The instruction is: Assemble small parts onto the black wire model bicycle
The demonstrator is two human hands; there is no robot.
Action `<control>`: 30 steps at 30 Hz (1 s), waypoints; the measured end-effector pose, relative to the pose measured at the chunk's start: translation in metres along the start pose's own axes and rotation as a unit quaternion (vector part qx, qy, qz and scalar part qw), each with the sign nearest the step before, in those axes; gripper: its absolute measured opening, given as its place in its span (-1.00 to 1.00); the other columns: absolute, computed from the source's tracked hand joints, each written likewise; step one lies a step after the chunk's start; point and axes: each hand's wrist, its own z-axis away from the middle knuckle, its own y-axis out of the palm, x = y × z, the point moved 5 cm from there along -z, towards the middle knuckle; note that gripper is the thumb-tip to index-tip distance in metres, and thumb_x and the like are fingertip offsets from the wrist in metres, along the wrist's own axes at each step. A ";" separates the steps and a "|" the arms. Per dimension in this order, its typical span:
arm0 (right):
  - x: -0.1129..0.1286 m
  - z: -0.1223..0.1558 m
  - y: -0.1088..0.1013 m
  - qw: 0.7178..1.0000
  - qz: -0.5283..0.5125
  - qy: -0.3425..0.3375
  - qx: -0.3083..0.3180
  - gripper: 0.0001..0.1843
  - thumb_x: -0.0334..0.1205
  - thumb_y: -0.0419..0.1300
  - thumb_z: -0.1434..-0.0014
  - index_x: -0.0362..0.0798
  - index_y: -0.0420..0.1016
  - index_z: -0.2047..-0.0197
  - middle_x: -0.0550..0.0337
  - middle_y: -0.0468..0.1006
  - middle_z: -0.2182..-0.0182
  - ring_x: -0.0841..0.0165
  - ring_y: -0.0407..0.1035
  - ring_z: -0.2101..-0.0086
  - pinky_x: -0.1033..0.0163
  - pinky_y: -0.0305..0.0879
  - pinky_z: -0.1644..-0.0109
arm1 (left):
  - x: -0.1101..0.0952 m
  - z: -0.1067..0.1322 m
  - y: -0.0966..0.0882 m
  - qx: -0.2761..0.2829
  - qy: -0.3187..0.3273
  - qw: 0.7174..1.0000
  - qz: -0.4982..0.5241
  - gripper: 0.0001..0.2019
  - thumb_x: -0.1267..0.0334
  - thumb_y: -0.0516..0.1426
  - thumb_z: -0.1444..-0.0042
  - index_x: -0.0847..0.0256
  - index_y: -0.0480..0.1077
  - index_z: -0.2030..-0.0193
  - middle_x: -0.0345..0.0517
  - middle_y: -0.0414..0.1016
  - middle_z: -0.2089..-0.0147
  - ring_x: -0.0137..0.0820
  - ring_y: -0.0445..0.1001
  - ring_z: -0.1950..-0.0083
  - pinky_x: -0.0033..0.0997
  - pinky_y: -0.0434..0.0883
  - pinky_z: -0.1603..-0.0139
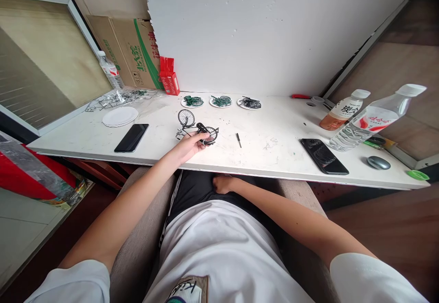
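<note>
A small black model bicycle (186, 118) with spoked wheels is near the table's front edge. My left hand (190, 147) is closed on it, the thumb lying over the wheel at its right end. Below the table edge my right hand (223, 184) rests on my lap with its fingers curled, and nothing shows in it. To the right of the bicycle lies a short dark screwdriver-like tool (238, 140). Behind it stand three small white plates of parts: two with green pieces (192, 101) (221, 101) and one with black pieces (249, 103).
At left are a black phone (131, 137), white plates (120, 116), loose part frames (118, 99), a bottle (110, 71), a carton (132, 56) and a red box (169, 81). At right are another phone (324, 156), two bottles (343, 110) (372, 120) and a mouse-like grey object (378, 162).
</note>
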 end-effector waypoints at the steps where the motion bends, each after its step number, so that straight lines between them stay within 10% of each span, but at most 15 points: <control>1: 0.002 0.003 0.001 1.000 0.001 -0.001 -0.008 -0.80 -0.25 0.29 -0.27 -0.11 0.71 0.10 -0.02 0.73 0.11 0.18 0.62 0.06 0.20 0.49 -0.09 | 0.000 0.000 0.000 0.001 -0.001 1.000 -0.001 -0.75 0.25 0.53 0.07 0.24 0.63 0.29 -0.03 0.70 0.19 -0.33 0.57 0.12 -0.39 0.29 0.25; 6: 0.016 0.007 0.001 0.998 0.018 0.023 -0.056 -0.83 -0.36 0.28 -0.30 -0.14 0.71 0.09 -0.11 0.74 0.15 0.07 0.59 -0.08 0.07 0.40 -0.28 | 0.000 0.000 0.001 0.002 0.002 1.000 0.001 -0.75 0.25 0.53 0.07 0.24 0.62 0.30 -0.02 0.69 0.18 -0.34 0.58 0.13 -0.40 0.30 0.25; 12: 0.013 0.010 -0.002 0.993 0.022 0.015 -0.117 -0.76 -0.55 0.19 -0.28 -0.19 0.70 0.21 -0.17 0.73 0.19 0.11 0.61 0.11 0.15 0.43 -0.07 | 0.001 0.000 0.000 0.005 0.001 1.000 -0.007 -0.73 0.24 0.53 0.07 0.24 0.63 0.26 0.00 0.70 0.16 -0.31 0.61 0.10 -0.38 0.30 0.22; 30: 0.010 0.023 -0.017 0.995 0.004 -0.017 -0.103 -0.84 -0.48 0.32 -0.17 -0.14 0.70 0.20 -0.06 0.72 0.18 0.13 0.58 0.12 0.21 0.48 0.05 | 0.002 0.005 0.006 0.023 0.014 0.998 -0.058 -0.66 0.18 0.54 0.09 0.25 0.62 0.21 0.00 0.69 0.13 -0.26 0.62 0.06 -0.31 0.43 0.07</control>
